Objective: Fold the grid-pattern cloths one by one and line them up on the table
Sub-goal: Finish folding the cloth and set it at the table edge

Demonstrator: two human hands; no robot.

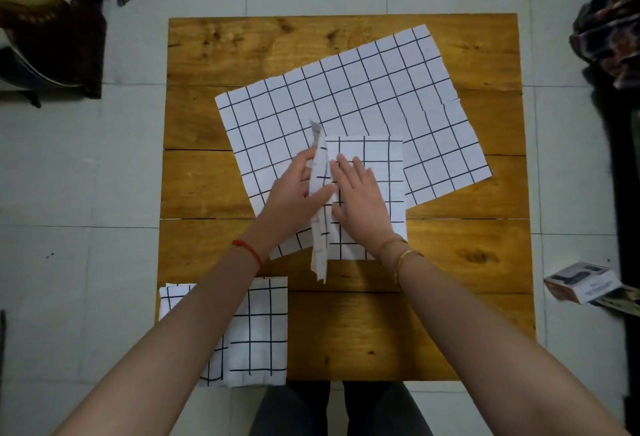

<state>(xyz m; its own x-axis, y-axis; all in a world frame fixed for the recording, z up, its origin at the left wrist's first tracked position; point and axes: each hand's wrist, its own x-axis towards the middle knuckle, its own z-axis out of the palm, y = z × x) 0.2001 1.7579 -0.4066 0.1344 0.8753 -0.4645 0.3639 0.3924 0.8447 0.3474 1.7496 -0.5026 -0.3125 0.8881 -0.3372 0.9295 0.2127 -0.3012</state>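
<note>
A white cloth with a black grid, partly folded (377,172), lies in the middle of the wooden table (450,314), on top of a larger flat grid cloth (363,96). My left hand (294,193) grips the raised left flap of the partly folded cloth, which stands on edge. My right hand (360,200) presses flat on the folded part just right of that flap. A finished folded grid cloth (259,331) lies at the table's near left corner, partly hidden by my left forearm.
The table stands on a pale tiled floor. A small box (581,283) lies on the floor to the right. Dark clothing (609,37) hangs at the far right, and a bag with fabric (52,30) sits at the far left.
</note>
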